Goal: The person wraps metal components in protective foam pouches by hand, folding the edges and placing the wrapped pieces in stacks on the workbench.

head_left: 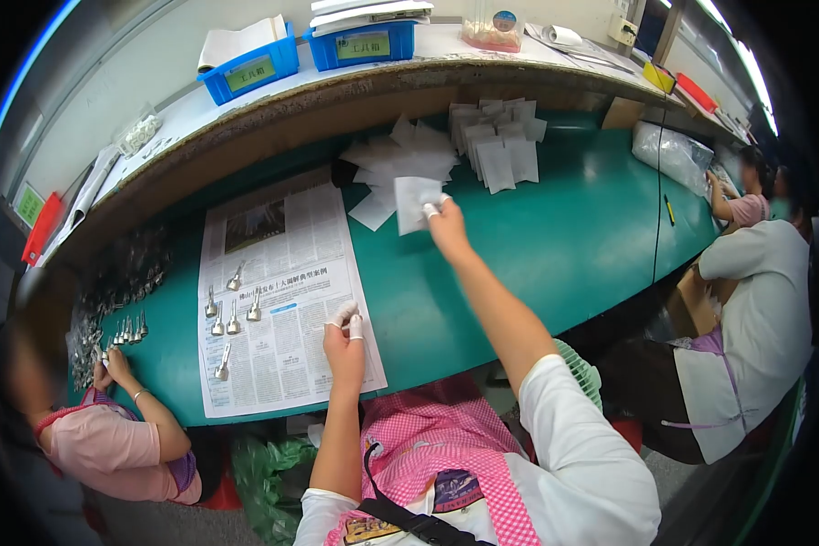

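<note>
Head view: right hand (446, 223) pinches square translucent white packet (414, 202) by edge, over green tabletop (564, 232); light grip limits creasing. Left hand (345, 344) curled narrow over printed newspaper (287, 350); contents unclear.

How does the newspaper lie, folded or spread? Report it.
Spread flat: the newspaper lies printed page up on the green table, metal parts resting on it. Whether it is doubled underneath, I cannot tell.

A flat, whitish, rectangular packet (414, 202) is gripped at its three-o'clock edge by the right hand (446, 226). From it, similar loose packets (414, 162) spread at twelve o'clock and overlapping rows (496, 166) at two; six silvery metal pieces (233, 326) lie on newspaper (291, 375) at eight.
</note>
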The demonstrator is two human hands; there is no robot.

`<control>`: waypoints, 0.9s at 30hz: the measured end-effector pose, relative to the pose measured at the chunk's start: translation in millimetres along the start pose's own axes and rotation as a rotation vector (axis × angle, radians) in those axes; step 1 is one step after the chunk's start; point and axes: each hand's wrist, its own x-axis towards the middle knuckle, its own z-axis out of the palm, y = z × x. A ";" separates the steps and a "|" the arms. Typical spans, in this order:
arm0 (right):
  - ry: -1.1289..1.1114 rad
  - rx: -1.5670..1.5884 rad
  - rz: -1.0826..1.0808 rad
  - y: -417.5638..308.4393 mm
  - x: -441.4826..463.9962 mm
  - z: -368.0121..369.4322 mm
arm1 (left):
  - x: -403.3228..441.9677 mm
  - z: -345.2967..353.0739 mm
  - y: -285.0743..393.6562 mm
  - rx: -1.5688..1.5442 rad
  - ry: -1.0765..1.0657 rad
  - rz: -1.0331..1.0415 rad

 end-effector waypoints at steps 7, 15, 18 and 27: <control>0.180 -0.442 0.132 53.8 81.5 -122.7 | 1.0 3.0 -11.5 0.299 -0.059 0.097; 0.201 -0.445 0.161 75.3 113.3 -161.5 | 1.1 6.4 -3.8 0.319 -0.072 0.087; 0.239 -0.511 0.036 84.4 121.3 -162.0 | 0.8 7.9 -1.5 0.304 -0.063 0.076; 0.022 -0.916 -0.399 54.5 80.7 -168.9 | 1.7 7.8 -4.2 0.293 -0.069 0.127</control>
